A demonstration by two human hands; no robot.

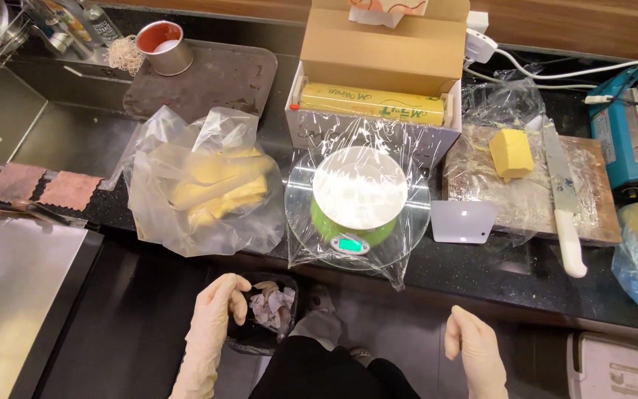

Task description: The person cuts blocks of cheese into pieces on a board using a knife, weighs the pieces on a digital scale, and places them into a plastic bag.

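Note:
Both my hands wear pale gloves and hang below the counter's front edge. My left hand point(212, 329) is loosely curled beside a black waste bin point(260, 325) with crumpled scraps in it, and holds nothing I can see. My right hand point(474, 351) is closed in a loose fist, apart from everything. Straight ahead stands a green kitchen scale point(356, 203) with a white round plate, draped in clear cling film. Left of it lies a clear plastic bag point(204, 185) holding yellow blocks. A yellow block point(511, 153) rests on a film-covered wooden board point(605, 214) at the right.
A white-handled knife point(564, 199) lies on the board, a white scraper point(464, 222) beside it. Behind the scale stands a cardboard box with a cling film roll point(372, 103). A metal cup point(164, 47) sits on a dark tray, a sink at the far left, a blue machine point(625, 140) at the right.

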